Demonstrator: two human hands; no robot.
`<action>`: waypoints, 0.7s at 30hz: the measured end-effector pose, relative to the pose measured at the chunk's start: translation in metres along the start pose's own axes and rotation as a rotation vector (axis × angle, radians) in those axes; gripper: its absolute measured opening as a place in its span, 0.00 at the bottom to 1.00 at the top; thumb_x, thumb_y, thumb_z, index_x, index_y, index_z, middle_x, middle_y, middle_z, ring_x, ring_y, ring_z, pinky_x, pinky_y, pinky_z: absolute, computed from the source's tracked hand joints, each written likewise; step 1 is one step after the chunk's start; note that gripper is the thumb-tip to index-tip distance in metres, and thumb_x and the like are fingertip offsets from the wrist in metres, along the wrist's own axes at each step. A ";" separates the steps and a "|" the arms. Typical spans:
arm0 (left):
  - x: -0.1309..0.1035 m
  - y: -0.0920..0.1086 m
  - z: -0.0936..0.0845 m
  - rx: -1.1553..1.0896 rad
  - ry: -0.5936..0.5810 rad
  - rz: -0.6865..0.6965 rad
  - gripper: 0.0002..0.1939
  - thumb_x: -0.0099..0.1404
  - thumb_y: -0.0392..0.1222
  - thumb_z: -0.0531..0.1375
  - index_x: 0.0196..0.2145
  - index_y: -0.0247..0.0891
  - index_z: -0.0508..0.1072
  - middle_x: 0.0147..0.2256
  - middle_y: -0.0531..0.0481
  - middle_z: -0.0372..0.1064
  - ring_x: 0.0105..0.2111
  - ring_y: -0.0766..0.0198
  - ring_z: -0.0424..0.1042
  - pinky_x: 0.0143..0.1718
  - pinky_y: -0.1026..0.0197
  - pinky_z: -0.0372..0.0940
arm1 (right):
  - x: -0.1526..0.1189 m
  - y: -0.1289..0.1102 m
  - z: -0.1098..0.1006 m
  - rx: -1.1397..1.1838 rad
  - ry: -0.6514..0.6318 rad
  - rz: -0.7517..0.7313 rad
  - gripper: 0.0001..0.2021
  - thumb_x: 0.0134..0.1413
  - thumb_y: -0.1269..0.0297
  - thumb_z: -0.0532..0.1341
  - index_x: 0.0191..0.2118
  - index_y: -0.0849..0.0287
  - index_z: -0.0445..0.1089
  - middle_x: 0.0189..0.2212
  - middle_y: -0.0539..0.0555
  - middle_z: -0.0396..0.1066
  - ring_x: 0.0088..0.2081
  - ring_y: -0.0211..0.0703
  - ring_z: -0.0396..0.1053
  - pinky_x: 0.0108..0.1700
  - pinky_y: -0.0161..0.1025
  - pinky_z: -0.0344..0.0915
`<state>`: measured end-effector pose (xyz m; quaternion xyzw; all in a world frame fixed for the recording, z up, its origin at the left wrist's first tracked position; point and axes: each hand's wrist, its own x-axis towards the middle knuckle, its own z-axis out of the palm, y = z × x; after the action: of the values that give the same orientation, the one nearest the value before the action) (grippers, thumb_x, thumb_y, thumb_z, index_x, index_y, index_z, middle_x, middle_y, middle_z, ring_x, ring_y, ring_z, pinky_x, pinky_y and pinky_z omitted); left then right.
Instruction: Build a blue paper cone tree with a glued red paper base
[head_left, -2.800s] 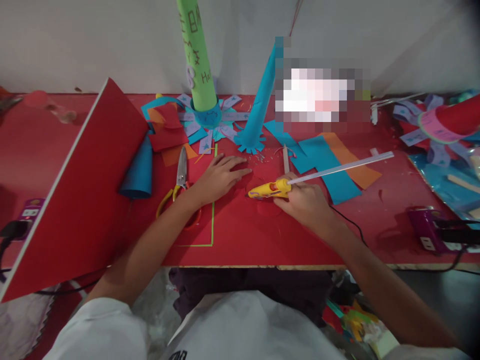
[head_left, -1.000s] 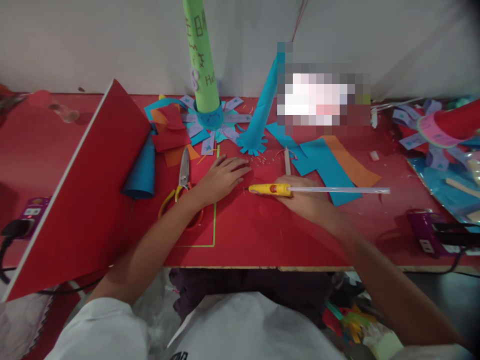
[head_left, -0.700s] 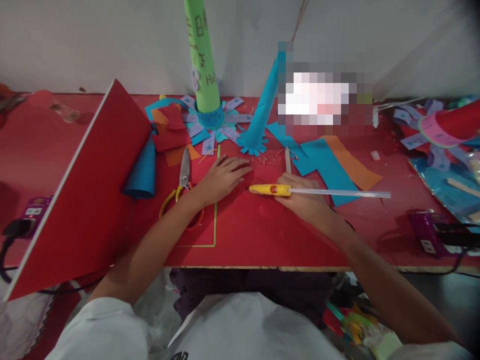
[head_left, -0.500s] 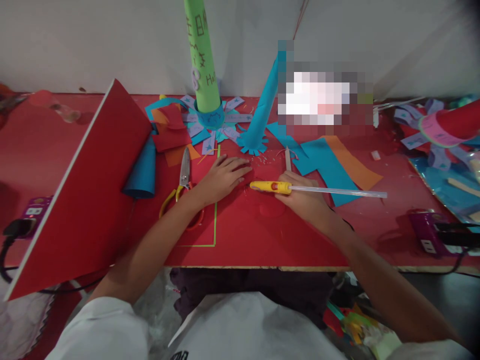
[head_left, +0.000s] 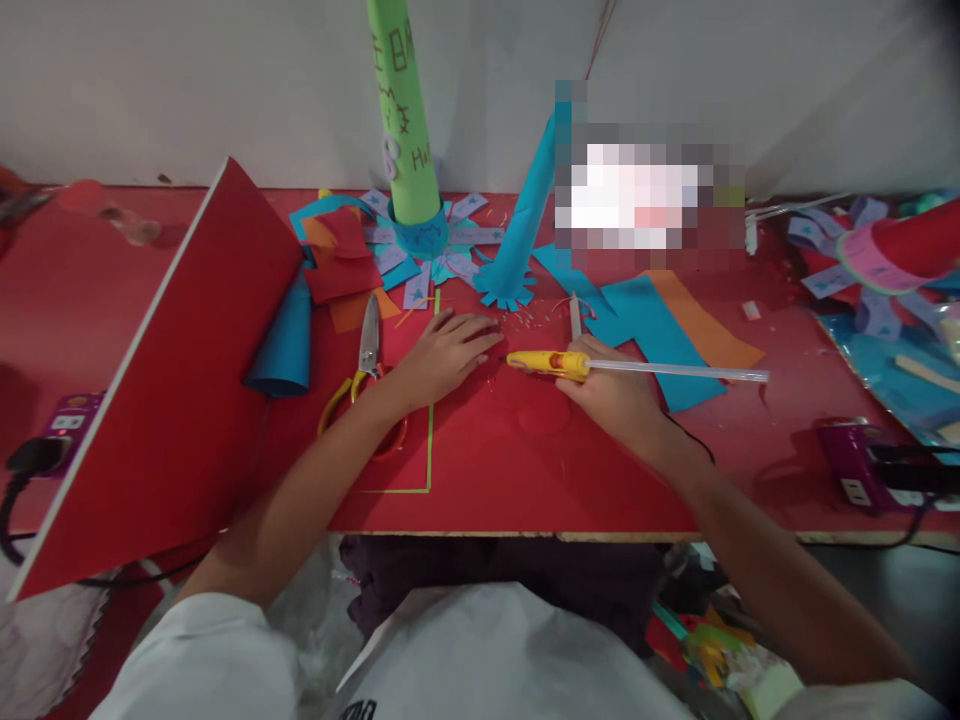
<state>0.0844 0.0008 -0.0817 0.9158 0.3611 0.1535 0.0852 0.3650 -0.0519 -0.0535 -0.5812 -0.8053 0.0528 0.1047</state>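
Rests the left hand palm down at the middle of the frame, with flat, loosely spread fingers and nothing visible in its grasp, probably to steady the red work surface. Holds the yellow glue gun in the curled right hand, just right of centre, aiming leftward close beside the left fingertips, seemingly for fine control. Cannot tell how firmly, with the trigger side hidden. Lets the clear glue stick jut from the back toward the right, well apart from the other hand, and the black cord run off beside the right wrist. Has the scissors lying left of centre, partly hidden by the left forearm, likely for easy reach. Has the red board slanted at left, perhaps propped by the plain blue cone, and the fringed blue cone and lettered green tube at upper middle, apparently out of the way.
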 end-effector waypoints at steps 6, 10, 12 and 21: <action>0.000 0.001 0.000 -0.011 0.000 -0.009 0.20 0.80 0.40 0.52 0.64 0.43 0.72 0.66 0.43 0.68 0.67 0.50 0.66 0.72 0.38 0.53 | 0.000 0.009 0.004 0.024 0.029 -0.022 0.06 0.60 0.66 0.56 0.40 0.55 0.71 0.43 0.61 0.78 0.45 0.56 0.76 0.41 0.44 0.66; 0.000 0.000 0.000 -0.015 -0.002 -0.015 0.20 0.80 0.40 0.51 0.64 0.44 0.72 0.67 0.43 0.68 0.67 0.50 0.65 0.72 0.38 0.53 | -0.001 0.011 0.003 0.009 0.050 -0.027 0.07 0.60 0.67 0.56 0.41 0.54 0.71 0.44 0.60 0.78 0.46 0.56 0.76 0.44 0.44 0.67; 0.000 0.000 0.000 -0.012 -0.010 -0.016 0.21 0.80 0.40 0.51 0.65 0.44 0.72 0.67 0.42 0.68 0.67 0.50 0.65 0.71 0.37 0.53 | -0.002 0.010 0.003 0.003 0.064 -0.022 0.07 0.60 0.67 0.56 0.40 0.55 0.71 0.44 0.61 0.78 0.46 0.56 0.76 0.44 0.44 0.67; 0.000 -0.002 0.001 -0.020 -0.008 0.001 0.22 0.80 0.40 0.49 0.66 0.43 0.71 0.68 0.42 0.67 0.68 0.50 0.64 0.71 0.37 0.53 | 0.001 0.019 0.013 0.236 0.267 0.090 0.09 0.58 0.58 0.61 0.39 0.55 0.75 0.37 0.61 0.81 0.40 0.57 0.80 0.39 0.46 0.71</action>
<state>0.0830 0.0021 -0.0835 0.9158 0.3586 0.1533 0.0959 0.3790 -0.0450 -0.0699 -0.6021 -0.7457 0.0737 0.2757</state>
